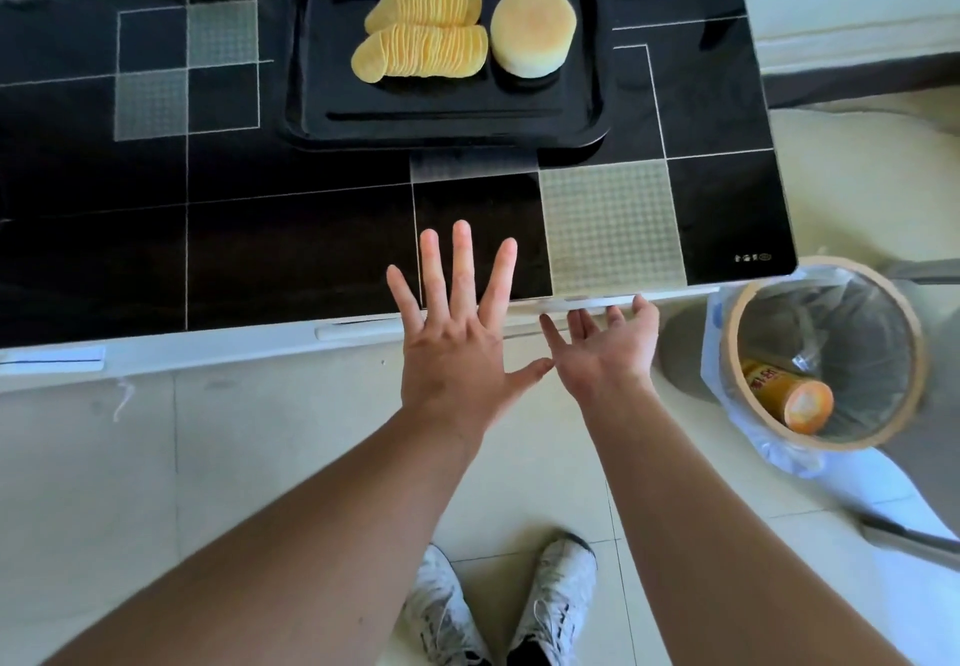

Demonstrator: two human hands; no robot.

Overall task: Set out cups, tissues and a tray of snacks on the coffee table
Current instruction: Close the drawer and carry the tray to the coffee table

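Note:
A black tray [311, 109] rests on the far side of the black glass coffee table [260, 239]. It holds two rows of stacked yellow crisps [421, 49] and a round pale cake [532, 31]. My left hand [457, 338] is flat with fingers spread, hovering over the table's near edge and holding nothing. My right hand [608, 348] is beside it, fingers apart, with the fingertips tucked under the table's white front edge. No cups or tissues are in view.
A round bin [737, 353] with a clear liner stands on the floor at the table's right corner, an orange snack tube [789, 395] inside it. Pale floor tiles and my white shoes [498, 608] lie below. A white label [52, 356] sits on the table's front edge.

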